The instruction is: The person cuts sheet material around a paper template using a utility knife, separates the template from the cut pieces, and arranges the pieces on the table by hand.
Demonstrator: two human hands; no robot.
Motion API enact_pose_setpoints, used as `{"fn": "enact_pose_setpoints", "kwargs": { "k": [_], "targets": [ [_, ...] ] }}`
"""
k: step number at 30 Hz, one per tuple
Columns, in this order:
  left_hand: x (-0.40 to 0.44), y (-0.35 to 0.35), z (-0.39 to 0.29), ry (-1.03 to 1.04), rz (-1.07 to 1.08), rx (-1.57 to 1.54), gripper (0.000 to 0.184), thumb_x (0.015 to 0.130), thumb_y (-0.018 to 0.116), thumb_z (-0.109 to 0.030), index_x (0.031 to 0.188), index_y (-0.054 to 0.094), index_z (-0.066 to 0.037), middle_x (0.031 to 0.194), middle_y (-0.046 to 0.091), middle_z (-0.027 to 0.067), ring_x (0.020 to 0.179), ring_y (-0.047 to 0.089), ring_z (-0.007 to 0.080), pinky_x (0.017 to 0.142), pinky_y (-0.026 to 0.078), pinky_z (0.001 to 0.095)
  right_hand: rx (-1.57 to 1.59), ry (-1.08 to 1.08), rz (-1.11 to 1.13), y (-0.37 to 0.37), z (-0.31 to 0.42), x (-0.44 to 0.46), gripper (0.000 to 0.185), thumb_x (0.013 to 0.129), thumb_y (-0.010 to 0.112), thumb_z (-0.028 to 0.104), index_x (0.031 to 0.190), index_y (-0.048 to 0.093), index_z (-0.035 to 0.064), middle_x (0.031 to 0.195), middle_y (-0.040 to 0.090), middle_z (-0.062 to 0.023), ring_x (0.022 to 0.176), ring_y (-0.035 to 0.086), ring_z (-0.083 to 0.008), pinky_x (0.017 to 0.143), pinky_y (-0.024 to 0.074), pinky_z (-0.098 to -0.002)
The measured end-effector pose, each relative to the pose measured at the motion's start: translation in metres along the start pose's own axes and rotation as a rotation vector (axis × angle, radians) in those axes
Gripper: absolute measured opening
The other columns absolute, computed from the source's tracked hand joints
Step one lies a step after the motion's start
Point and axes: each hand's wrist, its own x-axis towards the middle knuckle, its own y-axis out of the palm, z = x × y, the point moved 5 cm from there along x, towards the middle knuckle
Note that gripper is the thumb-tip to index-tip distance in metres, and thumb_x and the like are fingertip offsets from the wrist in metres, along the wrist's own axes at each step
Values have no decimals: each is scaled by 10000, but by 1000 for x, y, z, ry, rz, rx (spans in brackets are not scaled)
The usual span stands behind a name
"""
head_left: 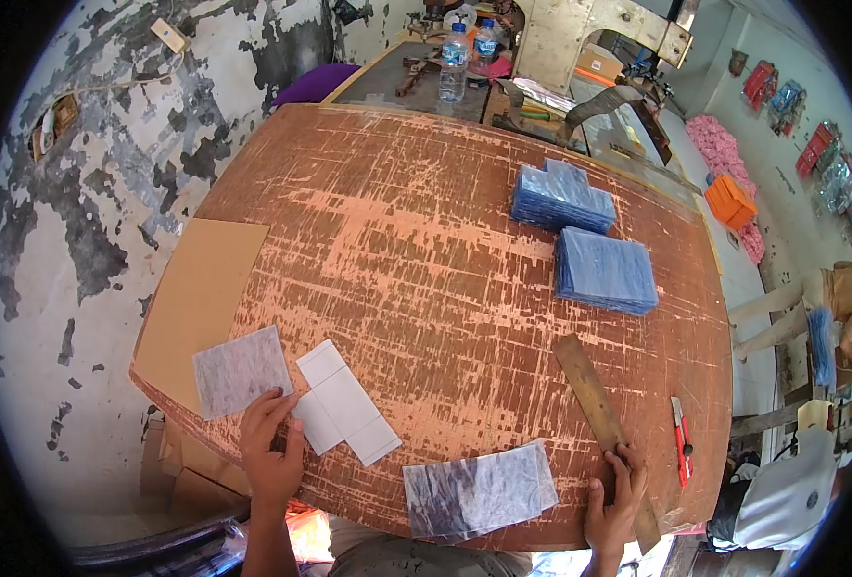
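My left hand is open, its fingers bent and apart, fingertips at the lower right corner of a mottled grey sheet. Beside its thumb lies a white paper template with drawn lines and a stepped outline. On the right, my right hand rests its fingers on a worn brownish metal ruler, the thumb spread away to the left. The ruler lies slanted on the board and passes partly under that hand. Between my hands, near the front edge, are overlapping translucent grey sheets.
The scratched brown tabletop carries two stacks of blue sheets, one behind the other. A red cutter lies right of the ruler. Brown cardboard covers the left edge. Water bottles and a machine stand behind.
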Motion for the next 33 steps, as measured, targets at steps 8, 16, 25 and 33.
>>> {"fn": "enact_pose_setpoints", "kwargs": {
  "k": [8, 16, 25, 33],
  "targets": [
    [1, 0, 0, 6, -3, -66, 321, 955, 722, 13, 1257, 831, 10, 1249, 762, 193, 1292, 708, 368, 1129, 540, 479, 21, -13, -15, -1, 1, 1, 403, 1033, 716, 160, 1385, 712, -38, 1549, 594, -242, 1523, 522, -481, 1287, 402, -572],
    [0, -1, -5, 24, -6, -96, 261, 991, 713, 14, 1228, 820, 31, 1221, 766, 190, 1217, 737, 353, 1053, 568, 444, 38, -17, -27, 4, -12, -1, 436, 1007, 770, 198, 1397, 725, 9, 1545, 607, -231, 1506, 522, -490, 1290, 365, -595],
    [-4, 2, 3, 64, 8, -40, 227, 983, 771, -12, 1199, 839, -3, 1233, 769, 153, 1132, 724, 295, 944, 582, 392, -19, -87, -19, 0, -6, -1, 441, 1023, 748, 152, 1442, 710, 20, 1588, 593, -213, 1516, 535, -452, 1285, 399, -557],
    [-6, 2, -21, 258, 63, 43, 299, 952, 777, 6, 1244, 841, -10, 1259, 759, 154, 1190, 708, 332, 1027, 561, 440, -52, -162, -47, 0, 2, -4, 513, 984, 820, 210, 1462, 715, 54, 1592, 589, -190, 1554, 492, -450, 1330, 295, -634]
  ]
}}
